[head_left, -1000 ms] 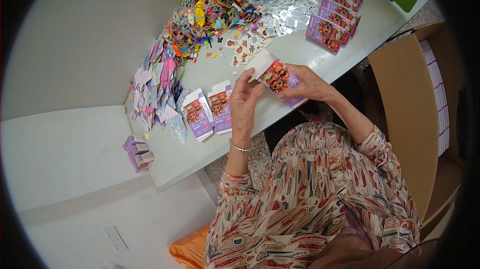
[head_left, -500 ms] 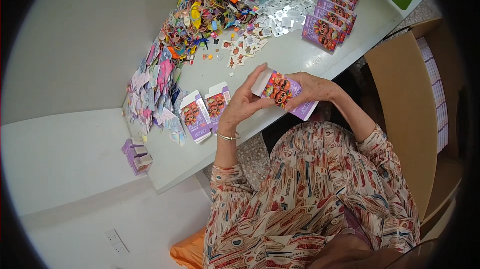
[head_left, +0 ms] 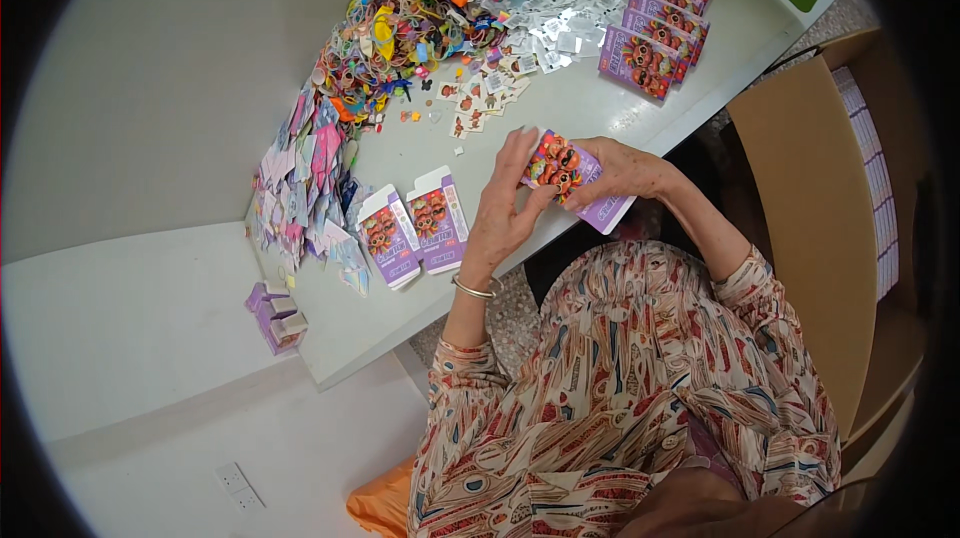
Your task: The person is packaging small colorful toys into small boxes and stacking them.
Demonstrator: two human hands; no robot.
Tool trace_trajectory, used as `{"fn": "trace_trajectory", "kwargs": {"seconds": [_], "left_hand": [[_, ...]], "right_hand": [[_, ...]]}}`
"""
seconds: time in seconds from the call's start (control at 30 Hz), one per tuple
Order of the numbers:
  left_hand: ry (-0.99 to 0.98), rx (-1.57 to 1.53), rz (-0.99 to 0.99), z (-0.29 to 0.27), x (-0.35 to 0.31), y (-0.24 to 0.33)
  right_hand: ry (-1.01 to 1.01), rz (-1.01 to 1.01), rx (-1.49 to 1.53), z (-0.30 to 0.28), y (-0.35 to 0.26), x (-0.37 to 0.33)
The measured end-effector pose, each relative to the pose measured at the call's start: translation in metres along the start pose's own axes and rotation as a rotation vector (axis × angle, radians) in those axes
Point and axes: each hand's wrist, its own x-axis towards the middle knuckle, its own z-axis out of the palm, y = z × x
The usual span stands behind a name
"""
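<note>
A small purple carton (head_left: pixel 562 166) printed with colourful cartoon faces is held between my hands above the table's near edge. My right hand (head_left: pixel 628 172) wraps the carton's right side, fingers behind it and thumb near its front. At the other end, my left hand (head_left: pixel 503 210) has its fingers pressed over the carton's left end, with the thumb against its lower front. A bracelet circles my left wrist. Just left of that hand, two flattened purple cartons (head_left: pixel 436 223) with white flaps lie side by side on the table.
Heaped rubber bands and trinkets (head_left: pixel 400 28), foil scraps (head_left: pixel 300 173), clear packets (head_left: pixel 565 18) and picture cards (head_left: pixel 480 98) cover the table's far and left parts. Stacked filled-looking cartons (head_left: pixel 640 63) stand far right. A large cardboard box (head_left: pixel 800 228) with purple packs is at right.
My left fingers have moved over the carton's left end, where a white flap stuck out before. My left wrist has shifted slightly right. My right hand keeps its hold.
</note>
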Motion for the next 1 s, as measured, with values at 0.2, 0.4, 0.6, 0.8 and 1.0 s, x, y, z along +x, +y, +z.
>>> {"fn": "trace_trajectory", "kwargs": {"seconds": [0.2,0.4,0.6,0.8,1.0], "left_hand": [[0.182,-0.188,-0.019,0.003,-0.003,0.011],[0.278,-0.827,-0.465,-0.003,0.004,0.012],[0.357,-0.800,-0.462,0.002,0.004,0.013],[0.322,-0.478,-0.284,0.009,-0.001,0.009],[0.272,-0.315,-0.278,0.019,-0.009,0.016]], "right_hand": [[0.010,-0.016,-0.032,0.001,0.003,0.002],[0.011,-0.038,-0.098,0.003,0.003,0.000],[0.003,-0.047,-0.123,0.002,0.004,-0.001],[0.014,-0.064,-0.138,0.002,0.007,0.001],[0.024,-0.089,-0.110,0.000,0.009,0.001]]}}
